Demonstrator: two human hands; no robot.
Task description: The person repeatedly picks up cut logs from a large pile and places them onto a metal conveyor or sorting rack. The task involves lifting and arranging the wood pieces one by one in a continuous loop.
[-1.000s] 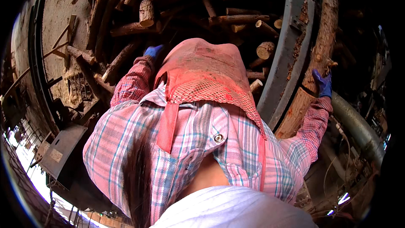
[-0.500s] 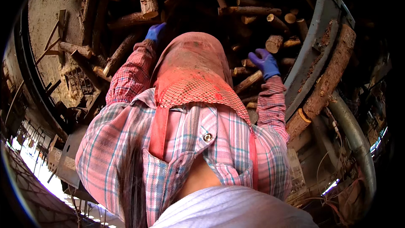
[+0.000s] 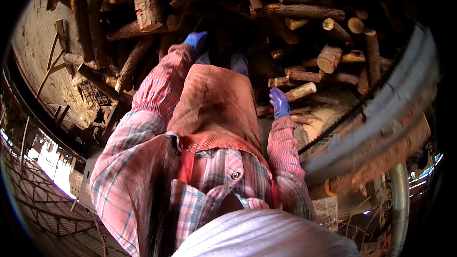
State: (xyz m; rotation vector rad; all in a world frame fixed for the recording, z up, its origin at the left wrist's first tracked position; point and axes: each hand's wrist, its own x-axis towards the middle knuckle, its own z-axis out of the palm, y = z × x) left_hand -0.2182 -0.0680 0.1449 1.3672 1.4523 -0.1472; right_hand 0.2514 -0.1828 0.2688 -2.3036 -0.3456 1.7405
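Observation:
My left hand (image 3: 195, 41), in a blue glove, is held out in front of my left thigh, beside the dark pile of cut logs. Its fingers lie in shadow, and I make out nothing in them. In a matching glove, my right hand (image 3: 279, 102) has its fingers curled inward, with nothing visible in them. Just beyond it lies a thin cut log (image 3: 301, 92) with a pale end; I cannot tell whether they touch. To the right, a long grey metal trough (image 3: 395, 100), smeared by motion, has a bark-covered log (image 3: 381, 154) along its outer side.
Several cut logs are heaped ahead, among them a thick short one (image 3: 148, 9) and another stump (image 3: 329, 58). Pale sawdust (image 3: 321, 119) covers the floor near the trough. A metal pipe (image 3: 399, 204) stands at the right, and a concrete wall (image 3: 35, 43) rises at the left.
The metal trough and its log have swung outward to the right and blurred. My right hand has come lower and closer to my body, its fingers more curled. My view has shifted.

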